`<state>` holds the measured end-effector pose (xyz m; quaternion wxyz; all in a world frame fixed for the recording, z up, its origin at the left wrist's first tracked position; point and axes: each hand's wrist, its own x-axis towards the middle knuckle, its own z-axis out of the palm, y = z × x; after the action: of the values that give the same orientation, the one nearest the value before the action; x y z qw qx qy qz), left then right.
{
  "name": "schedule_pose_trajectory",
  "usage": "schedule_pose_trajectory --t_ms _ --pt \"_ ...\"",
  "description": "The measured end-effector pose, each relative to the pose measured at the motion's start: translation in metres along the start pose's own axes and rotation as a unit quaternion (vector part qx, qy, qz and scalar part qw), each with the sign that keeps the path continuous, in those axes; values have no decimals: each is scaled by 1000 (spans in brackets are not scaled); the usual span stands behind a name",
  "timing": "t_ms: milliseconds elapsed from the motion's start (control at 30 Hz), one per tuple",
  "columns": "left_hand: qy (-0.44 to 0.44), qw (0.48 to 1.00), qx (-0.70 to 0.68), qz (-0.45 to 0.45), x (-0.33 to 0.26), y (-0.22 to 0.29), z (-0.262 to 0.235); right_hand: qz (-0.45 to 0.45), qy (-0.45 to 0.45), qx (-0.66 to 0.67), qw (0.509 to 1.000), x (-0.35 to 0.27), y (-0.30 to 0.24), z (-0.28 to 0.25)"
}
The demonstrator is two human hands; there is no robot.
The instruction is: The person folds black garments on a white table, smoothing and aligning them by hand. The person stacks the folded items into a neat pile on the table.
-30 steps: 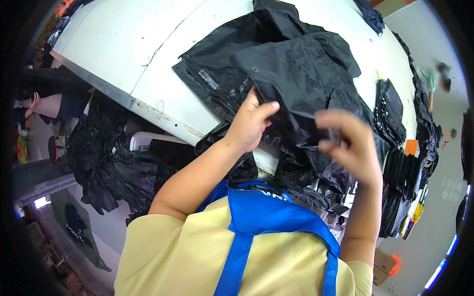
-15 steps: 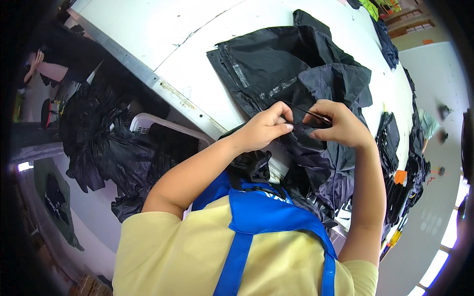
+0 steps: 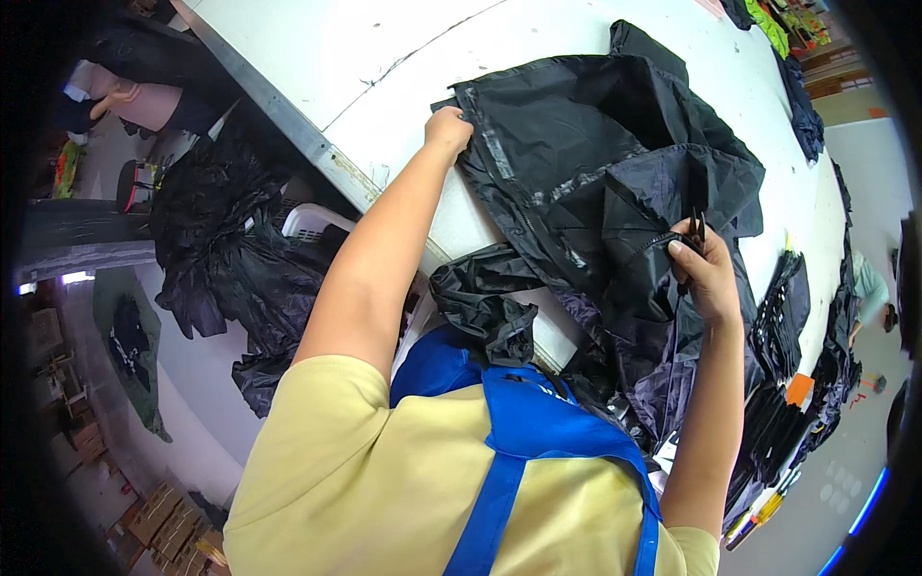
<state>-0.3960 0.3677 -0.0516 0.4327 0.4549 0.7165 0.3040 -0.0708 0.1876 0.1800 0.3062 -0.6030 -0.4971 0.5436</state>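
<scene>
A black jacket of thin, slick, crinkled nylon is lying spread across the white table in the upper centre of the frame, its zipper tape running diagonally. The left hand is pinching the jacket's upper left corner, fingers closed on the fabric. The right hand, at centre right, is gripping small dark snips against a fold.

Black jacket spread crumpled on white table, small black snips upright
</scene>
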Motion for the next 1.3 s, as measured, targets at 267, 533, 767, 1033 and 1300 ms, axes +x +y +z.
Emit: schedule_pose_trajectory --t_ms 267,533,767,1033,1300 --pt "-142 979 -144 23 -64 57 -19 -15 47 110 993 20 24 13" --pt "-240 939 -204 138 -149 109 -43 -93 24 79 992 25 -25 41" --pt "-214 917 -134 308 -202 155 -54 -106 37 37 993 10 -39 65" --pt "-86 793 45 602 -234 181 -54 -191 164 53 966 11 -12 91" --pt "-85 689 76 716 -264 206 -58 -135 45 66 988 -31 -33 66"
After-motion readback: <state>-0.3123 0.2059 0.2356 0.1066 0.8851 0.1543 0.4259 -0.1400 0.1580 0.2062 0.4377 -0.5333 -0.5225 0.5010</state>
